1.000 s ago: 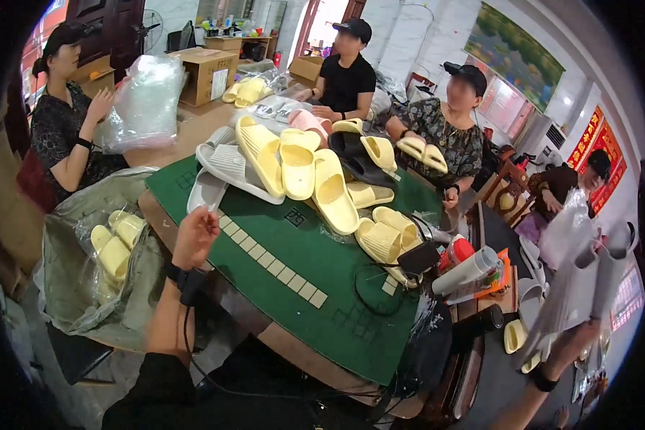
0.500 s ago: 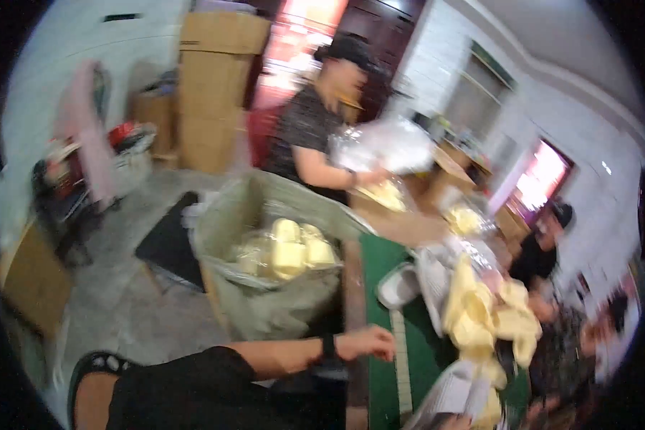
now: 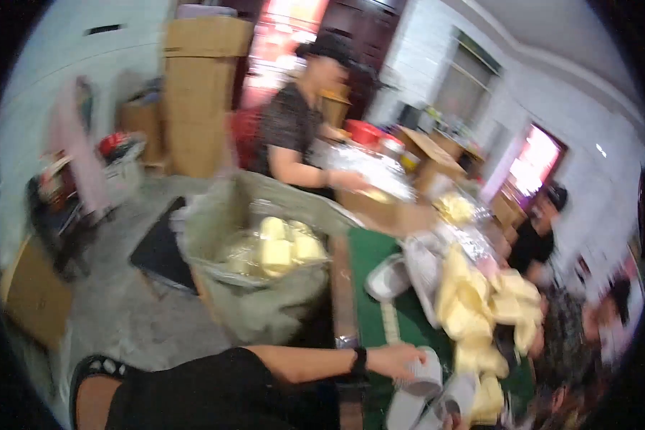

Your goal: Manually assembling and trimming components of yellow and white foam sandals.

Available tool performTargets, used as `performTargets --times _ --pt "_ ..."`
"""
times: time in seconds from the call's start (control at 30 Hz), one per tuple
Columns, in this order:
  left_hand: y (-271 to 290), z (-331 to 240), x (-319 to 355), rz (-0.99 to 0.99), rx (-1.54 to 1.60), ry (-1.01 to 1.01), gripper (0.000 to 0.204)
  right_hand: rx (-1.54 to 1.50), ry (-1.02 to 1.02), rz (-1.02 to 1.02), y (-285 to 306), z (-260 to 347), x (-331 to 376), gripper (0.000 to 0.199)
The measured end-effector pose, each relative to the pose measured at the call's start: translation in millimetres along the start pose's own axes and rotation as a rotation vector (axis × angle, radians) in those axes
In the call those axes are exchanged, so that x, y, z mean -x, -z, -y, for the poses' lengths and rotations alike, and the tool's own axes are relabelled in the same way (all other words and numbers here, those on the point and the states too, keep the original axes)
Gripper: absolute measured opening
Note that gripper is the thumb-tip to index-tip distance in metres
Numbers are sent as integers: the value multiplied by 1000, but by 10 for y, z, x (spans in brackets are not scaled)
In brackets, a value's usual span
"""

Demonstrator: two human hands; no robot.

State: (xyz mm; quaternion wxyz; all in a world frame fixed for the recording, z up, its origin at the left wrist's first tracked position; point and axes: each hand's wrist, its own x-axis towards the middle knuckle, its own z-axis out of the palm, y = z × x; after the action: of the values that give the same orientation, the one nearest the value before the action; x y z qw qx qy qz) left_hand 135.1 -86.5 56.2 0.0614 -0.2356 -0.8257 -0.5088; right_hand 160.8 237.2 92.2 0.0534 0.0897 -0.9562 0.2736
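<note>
My left hand reaches over the green tabletop, its fingers closed on the strap of a light grey slipper. Beside it, at the lower edge, a bit of my right hand shows against a second light grey slipper and seems to grip it. Further back lie another light grey slipper and a whitish slipper. To their right is a heap of pale yellow slippers. Motion blur softens the fingers.
Left of the green table stands a big greenish sack with yellow slippers in clear bags. A co-worker handles clear plastic over a carton. Other people sit along the right side. A black stool stands on the floor.
My left hand has moved right and down and taken hold of a slipper. The co-worker's clear plastic is lower, uncovering a red container. The view has shifted slightly.
</note>
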Motion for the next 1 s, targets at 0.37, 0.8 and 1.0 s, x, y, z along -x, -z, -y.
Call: performTargets --times 0.37,0.8,1.0 --pt "-408 -115 -542 74 -371 -79 61 -97 -43 -331 -329 -242 371 43" --pt "-328 34 -742 51 -437 -14 48 -265 18 -311 -535 -117 321 41" --pt "-225 2 -856 66 -408 -73 49 -226 117 -366 -617 -128 274 40"
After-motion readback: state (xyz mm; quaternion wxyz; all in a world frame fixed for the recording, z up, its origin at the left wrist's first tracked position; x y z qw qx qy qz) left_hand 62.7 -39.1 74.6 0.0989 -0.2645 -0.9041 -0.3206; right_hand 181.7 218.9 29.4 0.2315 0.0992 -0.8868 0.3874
